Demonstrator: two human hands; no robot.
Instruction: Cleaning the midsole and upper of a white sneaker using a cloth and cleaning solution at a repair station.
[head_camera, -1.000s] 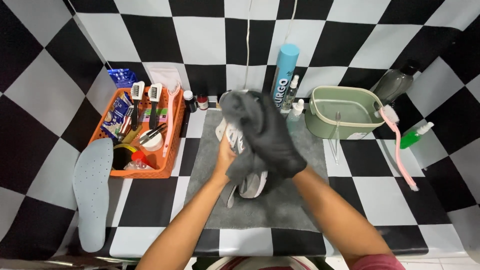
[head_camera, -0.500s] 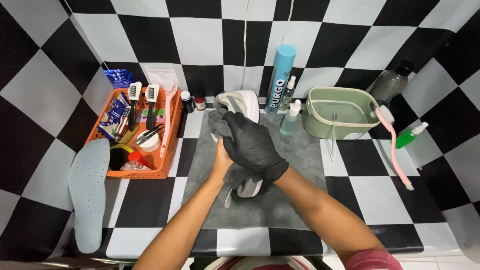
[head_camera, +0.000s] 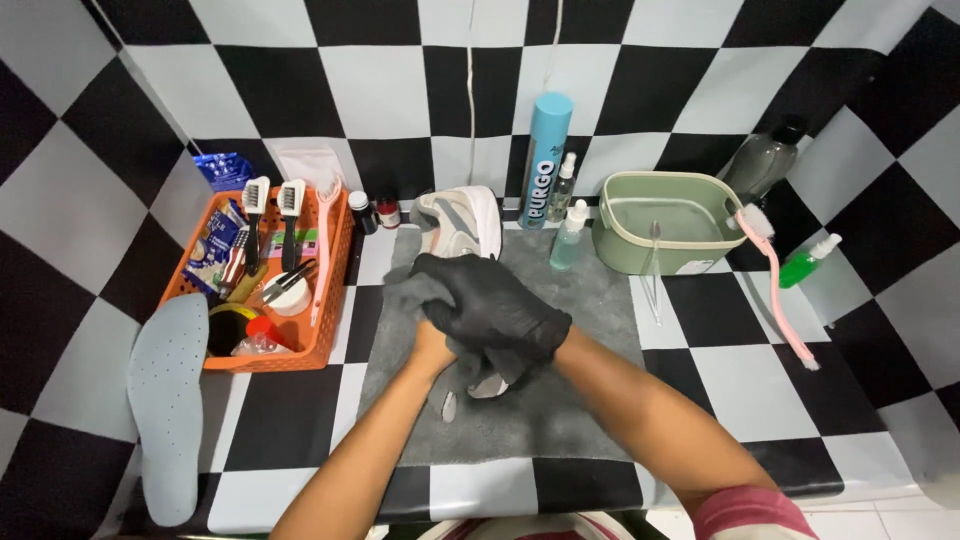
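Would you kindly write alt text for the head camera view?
A right hand in a black glove covers the bare left hand over a grey mat, with a pale sneaker behind; an orange basket of brushes stands left, a green tub right.

Single head-worn view, looking steeply down and forward at a checkered counter (head_camera: 760, 400). Close range: forearms enter from the near edge, right hand (head_camera: 495, 305) in a black glove and left hand (head_camera: 432, 345) meeting just below centre frame over a grey mat (head_camera: 590, 300). Faces the far tiled wall (head_camera: 400, 90), which fills the upper third. Orange basket (head_camera: 330, 345) and grey insole (head_camera: 165, 400) at left, green tub (head_camera: 625, 250) at far right. No second view, so nothing shared.
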